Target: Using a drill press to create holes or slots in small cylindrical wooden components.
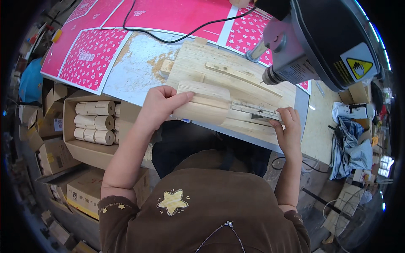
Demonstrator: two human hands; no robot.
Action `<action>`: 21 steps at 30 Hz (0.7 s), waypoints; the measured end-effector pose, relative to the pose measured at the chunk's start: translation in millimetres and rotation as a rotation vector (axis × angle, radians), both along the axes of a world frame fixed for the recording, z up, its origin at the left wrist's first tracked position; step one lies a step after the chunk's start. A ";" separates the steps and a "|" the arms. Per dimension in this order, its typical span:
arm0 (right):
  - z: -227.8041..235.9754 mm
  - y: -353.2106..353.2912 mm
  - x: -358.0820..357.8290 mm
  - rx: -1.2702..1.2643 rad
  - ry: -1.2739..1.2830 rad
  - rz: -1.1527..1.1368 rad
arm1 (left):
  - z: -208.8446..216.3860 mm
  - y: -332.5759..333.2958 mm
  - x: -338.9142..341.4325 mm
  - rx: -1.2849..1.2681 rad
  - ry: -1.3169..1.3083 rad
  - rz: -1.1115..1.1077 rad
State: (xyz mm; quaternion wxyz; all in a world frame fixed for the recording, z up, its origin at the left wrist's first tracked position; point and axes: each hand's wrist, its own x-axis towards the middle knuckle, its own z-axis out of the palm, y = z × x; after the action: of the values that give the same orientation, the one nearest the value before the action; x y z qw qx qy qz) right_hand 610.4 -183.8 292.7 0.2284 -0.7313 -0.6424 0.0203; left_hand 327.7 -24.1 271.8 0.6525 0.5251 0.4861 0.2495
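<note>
Wood cylinder, clamped by left hand, hides fingertips; right hand pinches metal tool.

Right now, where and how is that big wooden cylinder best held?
Probably grip the wooden cylinder by its left end, from the left, curling over its rounded body: it lies on its side, its right end close to the metal strip in the right hand.
</note>
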 end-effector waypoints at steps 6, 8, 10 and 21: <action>-1.4 -2.4 -2.2 -0.013 0.021 -0.027 | -15.1 -16.8 39.5 -0.046 -0.102 -0.142; -2.5 -1.3 -1.5 0.002 0.028 -0.027 | -26.4 -26.0 57.3 0.025 -0.207 -0.234; -4.5 -2.6 0.6 0.060 -0.030 -0.046 | -32.1 -34.8 69.5 0.161 -0.212 -0.270; -16.5 26.4 20.7 0.161 0.040 -0.164 | -58.4 -19.0 92.8 1.081 0.196 -0.154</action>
State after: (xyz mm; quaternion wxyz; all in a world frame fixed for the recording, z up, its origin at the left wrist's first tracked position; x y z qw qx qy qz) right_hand 631.1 -157.5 276.2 0.3002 -0.7601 -0.5753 -0.0355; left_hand 420.5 -43.1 213.4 0.2581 0.8400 0.3073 0.3652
